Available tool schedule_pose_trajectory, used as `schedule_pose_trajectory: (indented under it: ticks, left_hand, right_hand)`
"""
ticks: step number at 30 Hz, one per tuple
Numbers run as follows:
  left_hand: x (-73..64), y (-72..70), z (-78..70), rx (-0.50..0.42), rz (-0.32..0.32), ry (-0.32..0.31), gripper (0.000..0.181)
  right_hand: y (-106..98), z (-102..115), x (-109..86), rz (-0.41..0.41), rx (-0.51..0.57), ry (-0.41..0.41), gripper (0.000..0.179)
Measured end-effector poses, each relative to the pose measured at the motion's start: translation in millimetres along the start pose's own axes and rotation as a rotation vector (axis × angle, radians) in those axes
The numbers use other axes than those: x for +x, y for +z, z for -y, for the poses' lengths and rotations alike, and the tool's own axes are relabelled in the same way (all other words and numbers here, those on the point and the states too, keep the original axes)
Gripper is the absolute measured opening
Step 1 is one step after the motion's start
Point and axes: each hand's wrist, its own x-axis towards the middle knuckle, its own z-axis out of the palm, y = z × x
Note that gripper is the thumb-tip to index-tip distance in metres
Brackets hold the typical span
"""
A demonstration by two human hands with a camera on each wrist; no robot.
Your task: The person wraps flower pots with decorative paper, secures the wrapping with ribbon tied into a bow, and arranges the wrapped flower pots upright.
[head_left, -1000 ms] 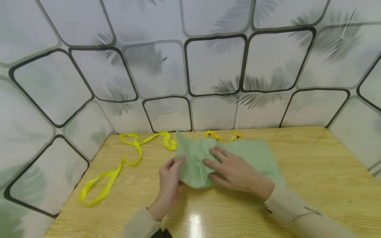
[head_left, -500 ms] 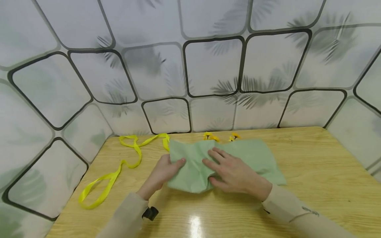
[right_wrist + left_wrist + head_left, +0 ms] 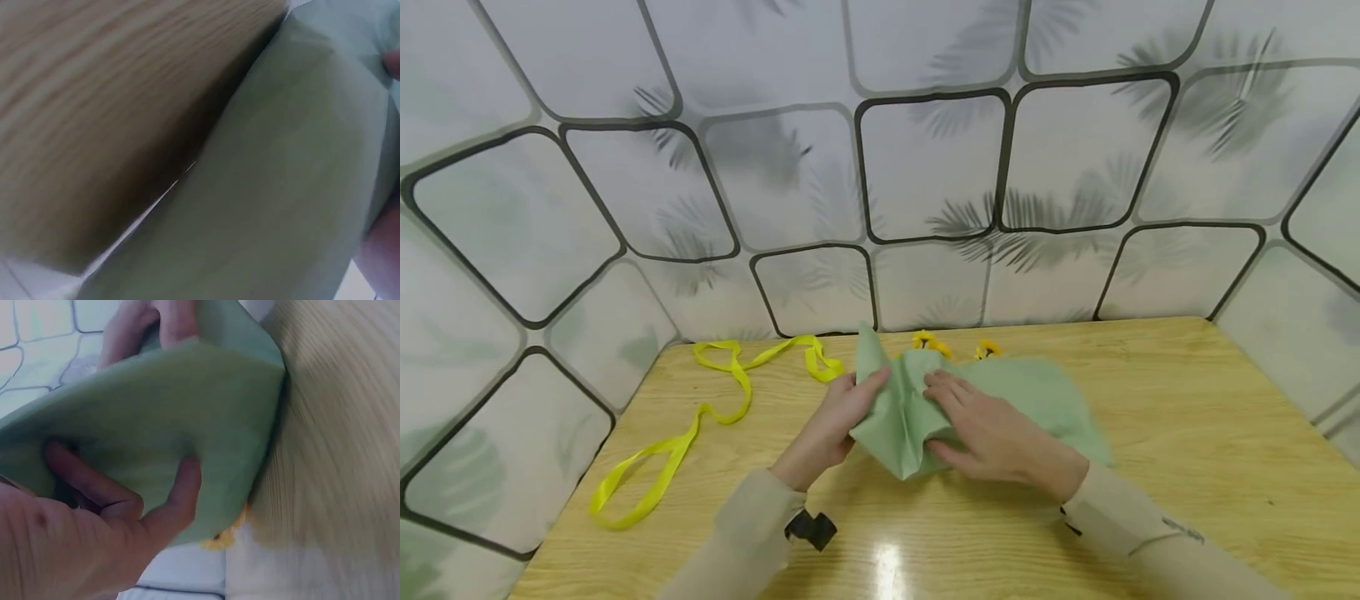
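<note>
A pale green sheet of wrapping paper lies across the middle of the table, its left part creased and lifted. My left hand grips that left end, thumb on the near face and fingers behind. In the left wrist view, the left hand has its thumb and a fingertip against the paper. My right hand holds the bunched middle, fingers on top and thumb at the near side. Small yellow flowers show past the far edge; what lies under the paper is hidden.
A long yellow ribbon trails in loops over the left side of the wooden table. A patterned cloth or wall covering stands behind the table and along both sides.
My left hand first lowered the paper's left end outward, then raised it and moved right, folding it toward the right hand. The right hand stays almost in place.
</note>
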Motion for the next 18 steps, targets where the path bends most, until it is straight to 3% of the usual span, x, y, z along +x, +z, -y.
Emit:
schedule_pose_trajectory:
  ticks: [4,10,18]
  left_hand:
    - [2.2,5.2,-1.9,-0.095,0.019,-0.017,0.05]
    - [2.5,8.5,-1.0,-0.092,0.025,0.012,0.049]
    - [0.2,7.8,3.2,-0.069,0.028,0.022,0.051]
  right_hand:
    - [-1.1,-4.9,-3.5,-0.035,0.093,0.006,0.058]
    - [-5.3,-7.9,-7.2,-0.038,0.21,0.049,0.052]
    - [-0.9,-7.3,-8.6,-0.184,0.061,-0.069,0.054]
